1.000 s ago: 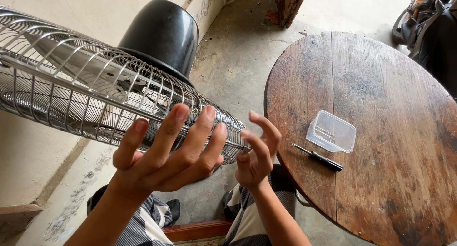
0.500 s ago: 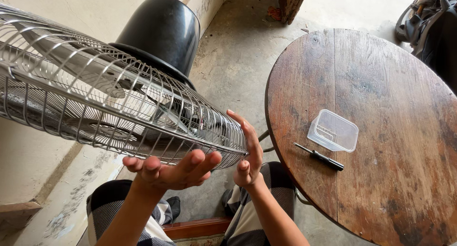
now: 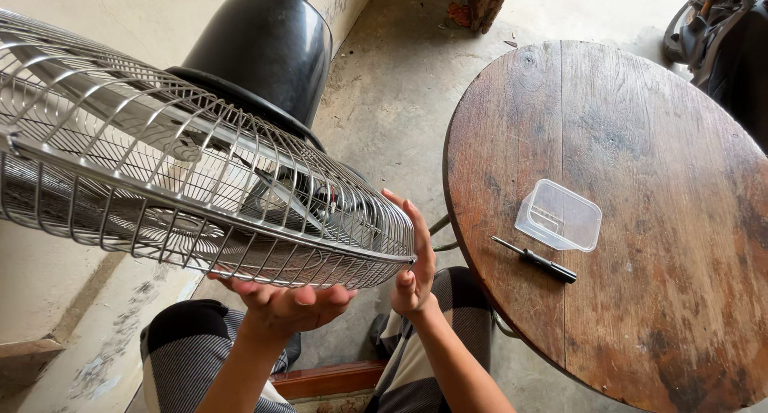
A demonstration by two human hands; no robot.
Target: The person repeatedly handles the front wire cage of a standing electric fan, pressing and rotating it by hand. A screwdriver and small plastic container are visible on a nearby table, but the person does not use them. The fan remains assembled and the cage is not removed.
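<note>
Since a second ago, the left hand (image 3: 284,305) has slid from the top of the round silver wire fan cage (image 3: 200,197) to beneath its lower rim, palm up and fingers spread open, cradling the cage rather than clasping it. The right hand (image 3: 416,261) has flattened, fingers straight, pressing the cage's edge at 3 o'clock.

Head view: the cage fills the frame from 9 to 12 o'clock, tilted, with a black conical motor housing (image 3: 264,49) behind it at 12 o'clock. A round, worn, dark wooden table (image 3: 640,141) sits at 3 o'clock, its curved near edge just beside the right hand. On the table lie a clear rectangular plastic container (image 3: 558,215) and, just beside it, a small black-handled screwdriver (image 3: 534,259). Grey, stained concrete floor (image 3: 400,93) runs between cage and table, leaving a narrow open strip. Striped trousers (image 3: 192,357) show at 6 o'clock.
</note>
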